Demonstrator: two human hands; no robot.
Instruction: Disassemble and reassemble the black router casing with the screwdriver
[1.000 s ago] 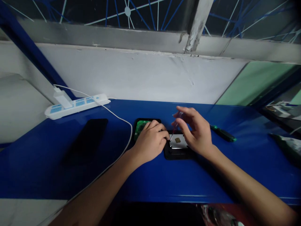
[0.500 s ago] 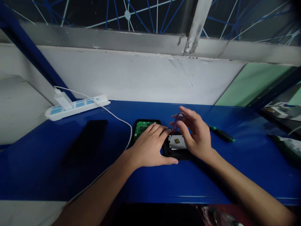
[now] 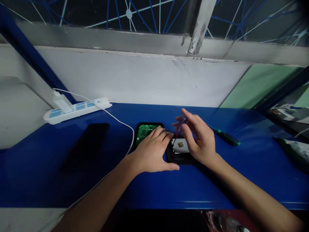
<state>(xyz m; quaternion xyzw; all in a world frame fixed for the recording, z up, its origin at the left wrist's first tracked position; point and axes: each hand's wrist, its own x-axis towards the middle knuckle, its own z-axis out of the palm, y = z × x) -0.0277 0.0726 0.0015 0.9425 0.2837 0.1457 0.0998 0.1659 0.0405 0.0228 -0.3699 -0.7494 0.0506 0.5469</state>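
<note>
My right hand (image 3: pixel 201 140) grips the translucent purple handle of a small screwdriver (image 3: pixel 180 124) between thumb and fingers. Its shaft slants down to the left corner of a silver metal plate (image 3: pixel 184 145), which has a small tan square on it and sits in a black casing (image 3: pixel 177 158). My left hand (image 3: pixel 154 151) lies palm down with fingers stretched, its fingertips at the casing's left edge. Beneath and beyond that hand is a black shell with a green circuit board (image 3: pixel 145 130), partly covered by my fingers. The screwdriver's tip is too small to make out clearly.
A green-and-black screwdriver (image 3: pixel 227 138) lies to the right on the blue table (image 3: pixel 154 193). Left are a dark phone-like slab (image 3: pixel 88 143), a white cable (image 3: pixel 120 121) and a power strip (image 3: pixel 77 111) with a plug. A dark green packet (image 3: pixel 293 149) rests far right.
My right fingers have shifted slightly around the screwdriver's handle, and the tool leans a little differently. My left hand stays on the casing. The whole view has slid slightly.
</note>
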